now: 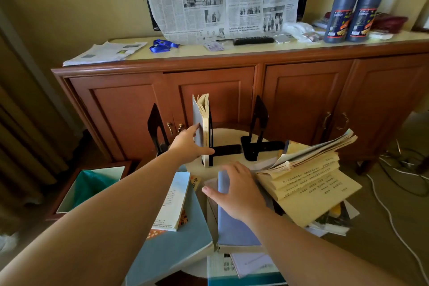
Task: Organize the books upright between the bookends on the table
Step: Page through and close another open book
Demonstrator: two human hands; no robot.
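A grey-blue paperback [198,121] with yellowed pages stands upright on the small round table [232,137], against a black bookend [210,141]. My left hand [188,144] presses flat against its cover with straight fingers. Another black bookend [156,127] stands to the left, a third [259,127] to the right. My right hand [236,193] lies on a lavender-blue book [232,227] lying flat, fingers curled over its far edge and thumb at its left side. A white-spined book [175,199] rests on a large blue book [169,248].
An open yellowed book [308,183] tops a loose pile at the right. A wooden sideboard [232,90] stands close behind the table, carrying newspaper and two dark bottles [355,4]. A bin with a green liner [90,186] sits on the floor at left. Cables [394,216] trail at right.
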